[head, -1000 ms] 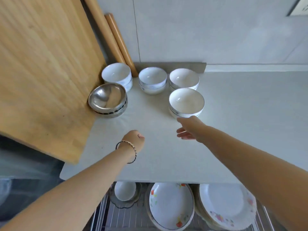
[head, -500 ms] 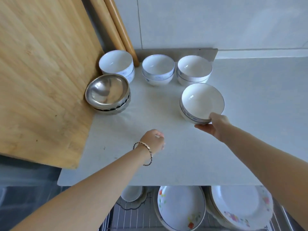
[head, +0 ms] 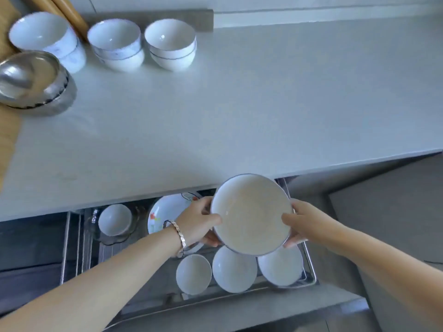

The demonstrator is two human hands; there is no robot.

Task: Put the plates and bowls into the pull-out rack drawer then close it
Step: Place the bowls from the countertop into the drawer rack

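Note:
A white bowl with a blue rim is held above the open pull-out rack drawer, below the counter's front edge. My left hand grips its left side and my right hand its right side. Under it in the rack sit three white bowls in a row, a flowered plate partly hidden by my left hand, and a small white bowl on a glass dish. On the counter at the back left stand stacked white bowls and steel bowls.
A wooden cutting board leans at the far left, with rolling pins behind the bowls. The white counter stretches to the right. A grey cabinet front is right of the drawer.
My right hand lifted the front white bowl off the counter and brought it down over the drawer. My left hand joined it on the bowl. The view tilted down toward the rack.

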